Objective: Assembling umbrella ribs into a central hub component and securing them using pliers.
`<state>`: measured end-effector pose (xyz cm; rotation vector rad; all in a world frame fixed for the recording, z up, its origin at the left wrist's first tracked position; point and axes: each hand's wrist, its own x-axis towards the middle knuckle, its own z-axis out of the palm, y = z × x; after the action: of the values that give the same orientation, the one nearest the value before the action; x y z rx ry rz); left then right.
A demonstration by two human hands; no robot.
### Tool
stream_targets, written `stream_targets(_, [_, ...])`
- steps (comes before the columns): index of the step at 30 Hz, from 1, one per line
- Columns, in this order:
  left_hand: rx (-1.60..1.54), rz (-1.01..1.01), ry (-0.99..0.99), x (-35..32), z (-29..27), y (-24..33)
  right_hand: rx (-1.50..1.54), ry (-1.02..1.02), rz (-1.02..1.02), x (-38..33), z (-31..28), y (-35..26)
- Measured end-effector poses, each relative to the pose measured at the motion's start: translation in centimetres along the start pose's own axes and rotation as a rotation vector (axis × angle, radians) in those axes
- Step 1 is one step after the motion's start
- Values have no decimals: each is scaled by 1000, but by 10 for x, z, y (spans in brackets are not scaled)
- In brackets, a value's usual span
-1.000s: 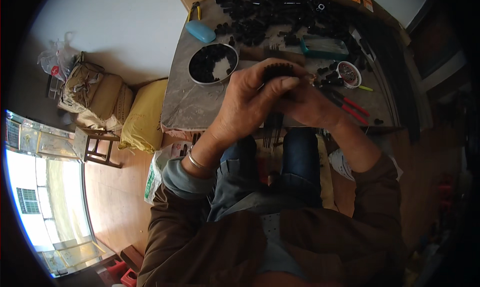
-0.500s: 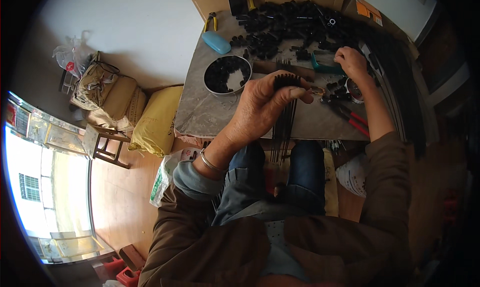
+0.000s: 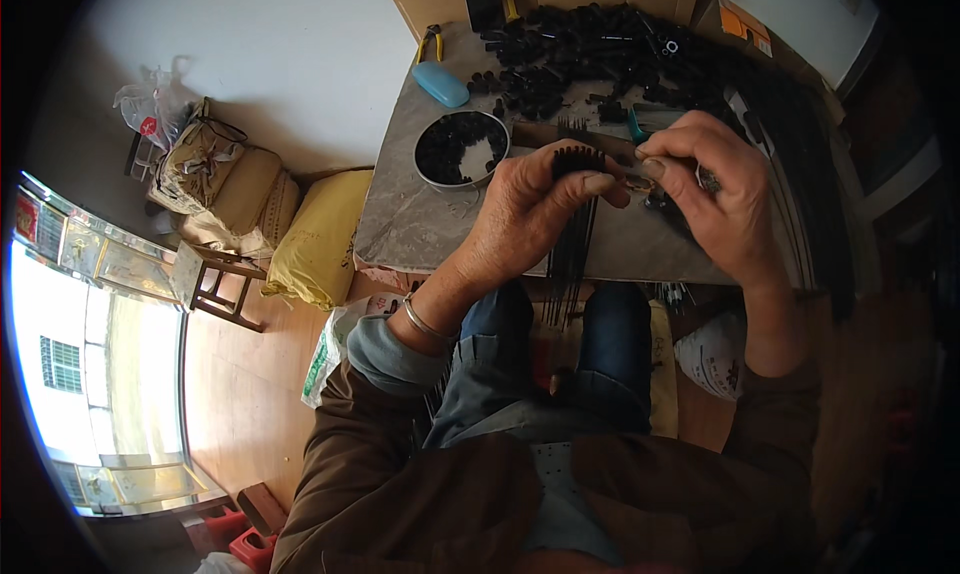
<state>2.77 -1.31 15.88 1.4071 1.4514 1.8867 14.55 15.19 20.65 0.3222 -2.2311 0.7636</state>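
Observation:
My left hand (image 3: 520, 214) is closed around a bundle of thin black rods (image 3: 572, 249), which hang down past the table's front edge. Above its fingers a row of short black ends (image 3: 578, 158) sticks up like comb teeth. Thumb and forefinger of my right hand (image 3: 725, 189) are pinched together just right of the left fingertips; what they hold is too small to make out. A small coppery, shiny piece (image 3: 640, 185) shows between the two hands. Left of my left hand stands a round metal bowl (image 3: 462, 186) with small black parts in it.
Black tubular parts (image 3: 600, 49) are heaped at the back of the grey table (image 3: 395, 219). Nearby lie a light-blue case (image 3: 440, 86), yellow-handled pliers (image 3: 430, 42) and a teal tray (image 3: 638, 124), partly hidden. Long black strips (image 3: 815, 184) run along the right side.
My right hand has come from the teal tray toward me and left, to beside the left fingertips. My left hand keeps its hold on the rods, almost unmoved.

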Motion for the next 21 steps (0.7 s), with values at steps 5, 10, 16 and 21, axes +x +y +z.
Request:
stream_targets(5, [0,11,-9,0,0,-2,33,-56,-10,-2,4,-4])
stream_targets(10, [28,18,-7,-1,-1,-1,19,-65,-45,1,7,-4])
stream_targets(16, [8,-3,-15,-1,0,1,-40,-112,-41,2,1,-5])
stream_targets(21, [-2,6,-26,-1,0,2,-25,-106,-37,4,1,-8])
